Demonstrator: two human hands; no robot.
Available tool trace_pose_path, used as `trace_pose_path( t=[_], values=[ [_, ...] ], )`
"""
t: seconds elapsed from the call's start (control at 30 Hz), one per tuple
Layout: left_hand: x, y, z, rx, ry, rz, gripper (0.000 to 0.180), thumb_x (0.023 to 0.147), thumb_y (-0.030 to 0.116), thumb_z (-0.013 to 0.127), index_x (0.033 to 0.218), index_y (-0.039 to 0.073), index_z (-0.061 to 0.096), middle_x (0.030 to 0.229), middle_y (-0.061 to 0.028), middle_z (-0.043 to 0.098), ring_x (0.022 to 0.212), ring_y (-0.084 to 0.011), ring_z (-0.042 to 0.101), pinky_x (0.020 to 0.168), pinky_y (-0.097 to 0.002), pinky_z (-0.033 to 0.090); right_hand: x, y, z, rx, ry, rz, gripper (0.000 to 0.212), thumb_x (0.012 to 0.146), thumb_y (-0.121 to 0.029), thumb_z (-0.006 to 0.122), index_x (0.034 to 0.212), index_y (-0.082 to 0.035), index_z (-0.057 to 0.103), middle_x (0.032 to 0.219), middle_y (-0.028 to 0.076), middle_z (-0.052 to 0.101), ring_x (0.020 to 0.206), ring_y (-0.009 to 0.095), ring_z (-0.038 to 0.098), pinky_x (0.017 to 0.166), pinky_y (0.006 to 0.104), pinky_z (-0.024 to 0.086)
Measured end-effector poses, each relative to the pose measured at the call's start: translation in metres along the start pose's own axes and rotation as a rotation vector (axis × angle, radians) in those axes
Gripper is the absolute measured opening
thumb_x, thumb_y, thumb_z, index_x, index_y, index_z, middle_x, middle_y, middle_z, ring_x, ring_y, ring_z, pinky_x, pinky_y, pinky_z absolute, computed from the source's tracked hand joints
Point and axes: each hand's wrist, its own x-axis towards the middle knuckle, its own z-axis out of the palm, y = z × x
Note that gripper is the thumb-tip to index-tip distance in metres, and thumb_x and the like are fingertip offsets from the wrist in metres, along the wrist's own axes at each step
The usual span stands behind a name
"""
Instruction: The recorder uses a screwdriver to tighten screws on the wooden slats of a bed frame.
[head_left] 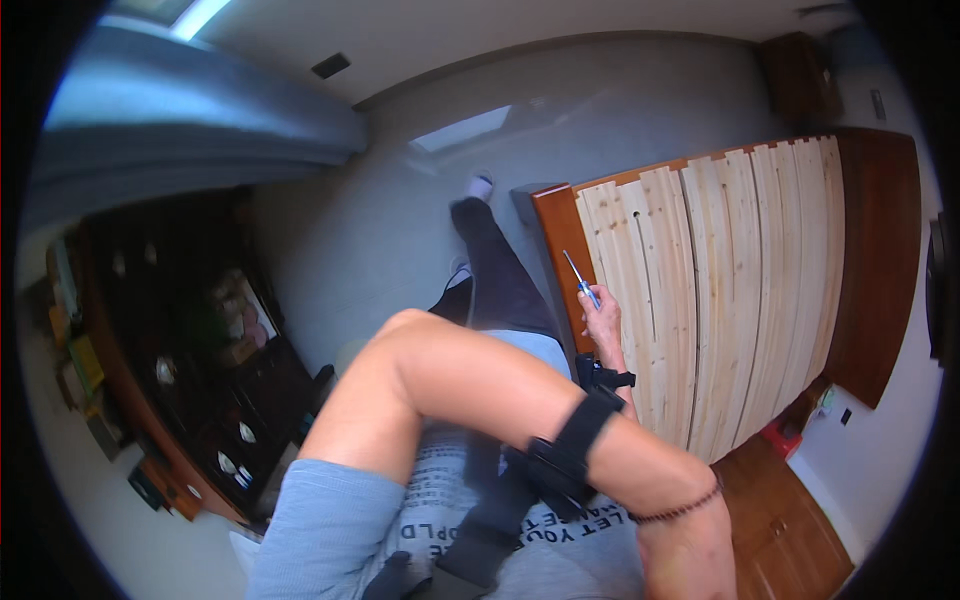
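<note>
My right hand (603, 318) is closed around the handle of a screwdriver (583, 284) with a blue and clear grip. Its thin metal shaft points away from me, over the reddish-brown end board (562, 228) of a slatted bed. Pale wooden slats (700, 300) lie to the right of that hand. Across my body runs my bent left arm, with a black strap on the forearm and a bead bracelet at the wrist. Only part of my left hand (688, 555) shows at the lower right; its fingers cannot be made out.
A dark shelf cabinet (180, 330) holding assorted items stands on the left, below a blue-grey curtain (200, 120). Grey floor (350, 220) lies ahead. At the lower right is a brown wooden cabinet (785, 510) near a red object (781, 438). My dark-trousered leg (500, 265) extends forward.
</note>
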Motion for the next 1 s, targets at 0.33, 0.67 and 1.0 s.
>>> trace_pose_path(
  t=[0.33,0.67,1.0],
  values=[
    [-0.337,0.041,-0.103,0.275,1.564,-0.874,0.042,0.081,0.026,0.044,0.119,0.008,0.038,0.112,-0.0113,0.046,0.104,-0.0213,0.044,0.084,-0.0335,0.037,0.085,-0.028,0.022,-0.072,-0.050,0.248,0.021,0.075,-0.024,0.054,0.082,-0.004,0.053,0.056,0.003,0.050,0.043,0.011,0.047,0.034,0.0245,0.039],
    [-0.492,-0.002,-0.045,-0.410,1.850,-1.587,0.032,0.076,0.023,0.052,0.100,0.002,0.053,0.093,-0.0108,0.057,0.087,-0.0188,0.053,0.070,-0.0308,0.043,0.093,-0.034,0.024,0.374,0.034,0.598,0.022,0.076,-0.026,0.053,0.079,-0.004,0.052,0.050,0.002,0.045,0.036,0.009,0.041,0.033,0.0233,0.037],
    [-0.558,0.077,-0.211,0.552,1.264,-1.500,0.028,0.076,0.015,0.051,0.101,0.002,0.053,0.094,-0.0097,0.058,0.087,-0.0195,0.053,0.076,-0.0287,0.040,0.134,-0.110,0.040,0.610,0.018,0.700,0.023,0.076,-0.026,0.053,0.079,-0.002,0.052,0.051,0.005,0.047,0.034,0.012,0.042,0.032,0.0251,0.039]
  ],
)
